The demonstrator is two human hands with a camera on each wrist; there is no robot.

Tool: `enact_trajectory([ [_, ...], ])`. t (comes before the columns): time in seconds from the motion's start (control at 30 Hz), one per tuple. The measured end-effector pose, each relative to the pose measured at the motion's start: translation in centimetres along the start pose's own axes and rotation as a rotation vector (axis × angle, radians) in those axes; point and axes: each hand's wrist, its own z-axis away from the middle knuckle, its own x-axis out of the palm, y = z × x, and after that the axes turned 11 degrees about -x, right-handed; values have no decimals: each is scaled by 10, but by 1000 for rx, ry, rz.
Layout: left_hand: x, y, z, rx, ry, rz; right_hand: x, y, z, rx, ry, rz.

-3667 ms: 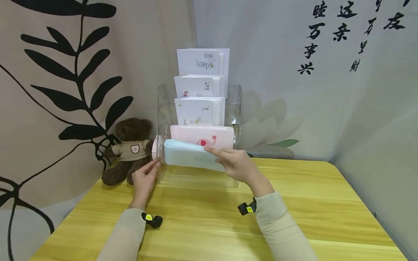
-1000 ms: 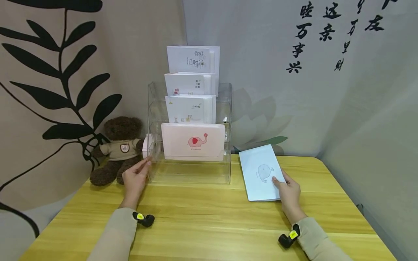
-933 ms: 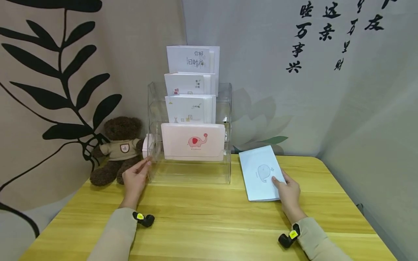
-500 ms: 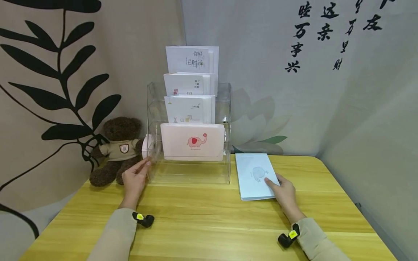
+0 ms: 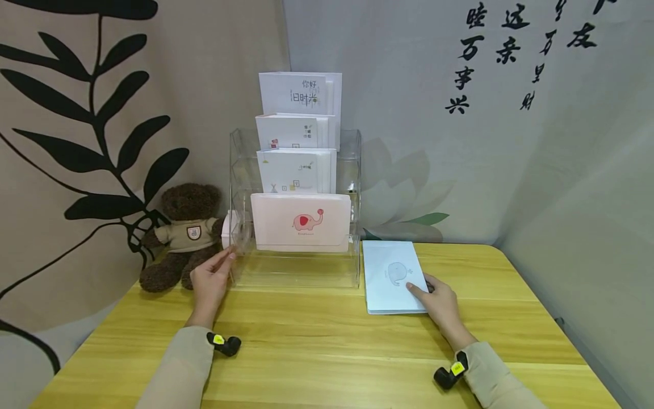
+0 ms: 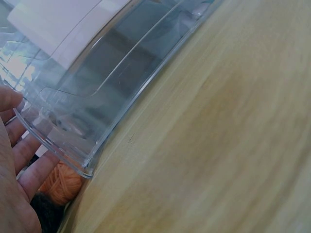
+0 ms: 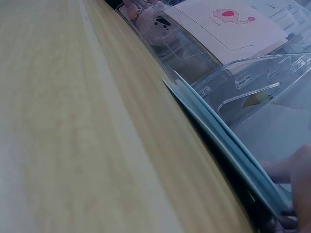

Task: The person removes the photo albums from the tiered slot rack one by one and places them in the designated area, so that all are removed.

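A light blue booklet (image 5: 390,270) with a whale drawing lies close to the right side of a clear tiered rack (image 5: 296,272). The right hand (image 5: 440,301) grips its right edge, thumb on the cover; the right wrist view shows the blue booklet (image 7: 228,141) edge-on beside the rack. At the rack's left side the left hand (image 5: 210,284) pinches the clear edge, and in the left wrist view the left hand (image 6: 19,165) has its thumb and fingers on either side of that wall. A pink booklet (image 5: 276,224) with a red elephant sits in the rack's lower tier.
White booklets (image 5: 293,94) fill the upper tiers. A brown teddy bear (image 5: 191,238) sits left of the rack, with a pink item (image 5: 227,227) between them. An orange yarn ball (image 6: 62,183) shows behind the rack wall. The wooden table (image 5: 306,352) extends in front; a curtain hangs behind.
The right hand took the blue booklet from in front of the pink one to the table at the right, then turned it straighter and shifted it left toward the rack. The left hand stays at the rack.
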Motion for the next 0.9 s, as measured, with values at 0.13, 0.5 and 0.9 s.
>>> enact_trajectory([
  [0.13, 0, 0, 0, -3, -8, 16, 1, 1, 0, -43, -52, 32],
  [0.5, 0, 1, 1, -23, 0, -2, 2, -2, 2, -107, -65, 93],
  [0.9, 0, 0, 0, -1, 18, -3, 4, 1, 2, -219, -85, 243],
])
